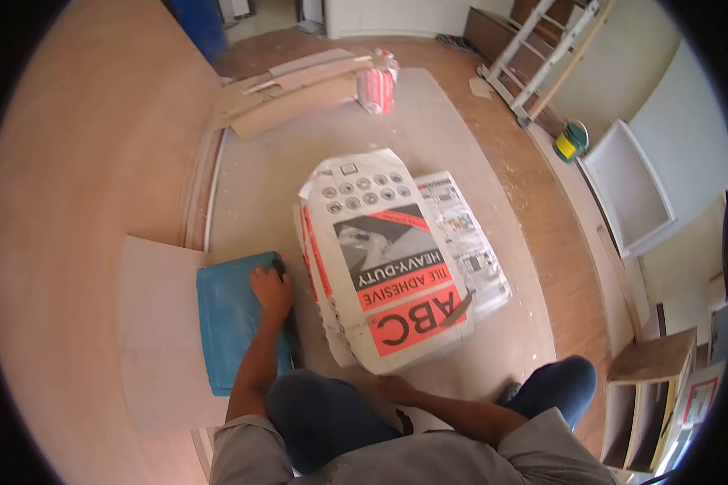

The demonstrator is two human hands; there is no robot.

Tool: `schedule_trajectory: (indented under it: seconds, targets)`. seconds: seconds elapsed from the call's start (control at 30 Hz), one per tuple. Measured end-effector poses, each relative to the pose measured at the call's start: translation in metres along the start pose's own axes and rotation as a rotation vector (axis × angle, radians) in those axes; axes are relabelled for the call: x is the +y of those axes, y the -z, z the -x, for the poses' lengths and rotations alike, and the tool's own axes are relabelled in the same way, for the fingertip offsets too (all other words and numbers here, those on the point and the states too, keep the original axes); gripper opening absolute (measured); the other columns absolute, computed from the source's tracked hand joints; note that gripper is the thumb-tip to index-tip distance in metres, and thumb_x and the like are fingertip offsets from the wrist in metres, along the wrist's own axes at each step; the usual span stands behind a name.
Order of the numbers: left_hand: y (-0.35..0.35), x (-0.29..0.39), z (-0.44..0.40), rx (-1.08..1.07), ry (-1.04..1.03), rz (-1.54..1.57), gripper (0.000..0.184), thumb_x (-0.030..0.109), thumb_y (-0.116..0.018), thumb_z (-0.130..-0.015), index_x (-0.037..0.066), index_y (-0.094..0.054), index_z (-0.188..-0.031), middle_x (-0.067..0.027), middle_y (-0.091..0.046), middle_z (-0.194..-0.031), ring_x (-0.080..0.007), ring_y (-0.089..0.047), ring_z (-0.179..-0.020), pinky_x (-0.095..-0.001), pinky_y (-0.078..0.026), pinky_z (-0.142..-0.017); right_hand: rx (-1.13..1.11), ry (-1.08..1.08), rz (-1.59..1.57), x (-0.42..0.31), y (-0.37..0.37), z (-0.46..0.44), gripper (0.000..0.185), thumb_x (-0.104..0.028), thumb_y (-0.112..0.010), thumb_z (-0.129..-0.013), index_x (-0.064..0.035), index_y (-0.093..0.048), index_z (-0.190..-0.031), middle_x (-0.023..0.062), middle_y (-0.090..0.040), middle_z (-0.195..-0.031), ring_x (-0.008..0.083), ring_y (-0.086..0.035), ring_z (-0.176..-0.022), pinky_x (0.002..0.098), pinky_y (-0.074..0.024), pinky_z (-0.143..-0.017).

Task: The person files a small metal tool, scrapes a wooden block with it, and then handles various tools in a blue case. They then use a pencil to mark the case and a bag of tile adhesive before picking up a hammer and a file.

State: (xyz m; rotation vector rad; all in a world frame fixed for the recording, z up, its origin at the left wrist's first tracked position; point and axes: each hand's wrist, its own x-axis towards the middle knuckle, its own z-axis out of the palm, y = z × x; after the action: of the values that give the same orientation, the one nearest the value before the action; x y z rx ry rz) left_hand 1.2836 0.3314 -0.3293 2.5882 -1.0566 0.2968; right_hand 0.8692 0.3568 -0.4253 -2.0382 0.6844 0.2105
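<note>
My left hand (pixel 272 289) is curled over the right edge of a blue plastic case (pixel 233 319), at a dark part that may be its handle or latch. The case lies at my left, against a pale board. My right hand (pixel 394 390) is low at the near end of a tile adhesive bag (pixel 396 275), and its fingers are mostly hidden. The bag lies flat, its lettering upside down to me, with a dark strip across its near right corner. Another printed bag (pixel 465 242) shows from under its right side.
Flattened cardboard (pixel 299 93) and a red-and-white bag (pixel 376 87) lie at the far end of the sheet. A ladder (pixel 534 56), a green bucket (pixel 571 141) and a white frame (pixel 629 190) stand along the right. A wooden shelf unit (pixel 651 380) is nearer me.
</note>
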Motion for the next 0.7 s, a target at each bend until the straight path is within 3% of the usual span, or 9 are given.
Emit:
schedule_trajectory:
  seconds: [0.13,0.23,0.3,0.33,0.4,0.47,0.57,0.63,0.7]
  targets:
    - [-0.008,-0.007,-0.013,0.110,0.135,0.079,0.040,0.021,-0.073,-0.077,0.000,-0.059,-0.108,-0.0213,-0.054,-0.112,-0.0395,-0.052,-0.107,-0.0527,-0.043,-0.090,-0.062,-0.061,-0.029,-0.014,0.017,-0.001,0.032,-0.030,-0.052,-0.095,0.0006,-0.062,-0.098,0.0276,-0.067,-0.096,0.0460,-0.066,-0.092,0.0563,-0.0494,-0.083]
    - [0.003,-0.009,-0.018,-0.125,0.205,0.043,0.056,0.023,-0.076,-0.076,0.006,-0.052,-0.124,-0.0257,-0.051,-0.128,-0.0435,-0.049,-0.120,-0.0547,-0.043,-0.095,-0.141,-0.087,0.027,-0.019,0.026,0.000,0.031,-0.028,-0.052,-0.096,0.0009,-0.061,-0.102,0.0272,-0.067,-0.096,0.0458,-0.065,-0.094,0.0556,-0.0485,-0.085]
    - [-0.002,-0.005,-0.021,-0.107,-0.065,-0.047,0.064,0.026,-0.079,-0.076,0.010,-0.050,-0.132,-0.0298,-0.041,-0.144,-0.0471,-0.042,-0.133,-0.0580,-0.040,-0.102,-0.144,-0.075,0.046,-0.023,0.028,0.000,0.030,-0.026,-0.051,-0.096,0.0008,-0.061,-0.105,0.0271,-0.066,-0.096,0.0456,-0.065,-0.095,0.0553,-0.0486,-0.085]
    - [-0.004,-0.003,-0.024,-0.113,-0.077,-0.040,0.064,0.026,-0.079,-0.076,0.010,-0.050,-0.132,-0.0298,-0.041,-0.144,-0.0471,-0.042,-0.133,-0.0580,-0.040,-0.102,-0.131,-0.076,0.056,-0.023,0.029,0.003,0.029,-0.025,-0.051,-0.096,0.0007,-0.060,-0.108,0.0269,-0.066,-0.095,0.0455,-0.064,-0.095,0.0549,-0.0488,-0.086]
    - [-0.020,-0.002,-0.025,-0.179,0.059,-0.060,0.074,0.028,-0.080,-0.076,0.014,-0.046,-0.140,-0.0309,-0.032,-0.153,-0.0478,-0.033,-0.142,-0.0604,-0.037,-0.106,0.055,0.136,0.041,-0.007,0.017,0.005,0.030,-0.023,-0.050,-0.096,0.0008,-0.059,-0.111,0.0270,-0.066,-0.095,0.0450,-0.064,-0.096,0.0544,-0.0491,-0.086]
    - [-0.030,-0.002,-0.027,-0.116,0.049,-0.057,0.079,0.030,-0.082,-0.076,0.014,-0.044,-0.143,-0.0312,-0.033,-0.152,-0.0477,-0.034,-0.141,-0.0611,-0.037,-0.104,0.010,0.217,0.121,0.031,-0.004,-0.004,0.031,-0.022,-0.048,-0.096,0.0011,-0.058,-0.115,0.0282,-0.066,-0.093,0.0445,-0.065,-0.095,0.0553,-0.0497,-0.085]
    - [-0.013,-0.002,-0.030,-0.234,0.059,-0.072,0.086,0.030,-0.082,-0.076,0.014,-0.038,-0.148,-0.0319,-0.029,-0.154,-0.0485,-0.030,-0.143,-0.0593,-0.036,-0.105,-0.067,-0.049,0.034,-0.002,0.019,0.003,0.032,-0.029,-0.048,-0.097,-0.0058,-0.059,-0.117,0.0297,-0.067,-0.099,0.0471,-0.065,-0.097,0.0560,-0.0496,-0.086]
    - [-0.019,-0.003,-0.034,-0.289,0.075,-0.085,0.087,0.029,-0.081,-0.077,0.014,-0.036,-0.150,-0.0321,-0.028,-0.155,-0.0489,-0.030,-0.143,-0.0590,-0.036,-0.105,0.000,-0.035,-0.064,-0.023,0.036,0.007,0.036,-0.031,-0.048,-0.098,-0.0019,-0.059,-0.116,0.0307,-0.067,-0.101,0.0481,-0.064,-0.101,0.0545,-0.0498,-0.089]
    - [-0.037,-0.005,-0.031,-0.208,0.073,-0.206,0.085,0.026,-0.078,-0.079,0.013,-0.034,-0.150,-0.0321,-0.026,-0.155,-0.0498,-0.029,-0.143,-0.0578,-0.036,-0.104,-0.104,-0.086,0.004,-0.018,0.036,0.011,0.033,-0.026,-0.049,-0.096,-0.0004,-0.064,-0.111,0.0289,-0.069,-0.100,0.0459,-0.066,-0.099,0.0539,-0.0511,-0.086]
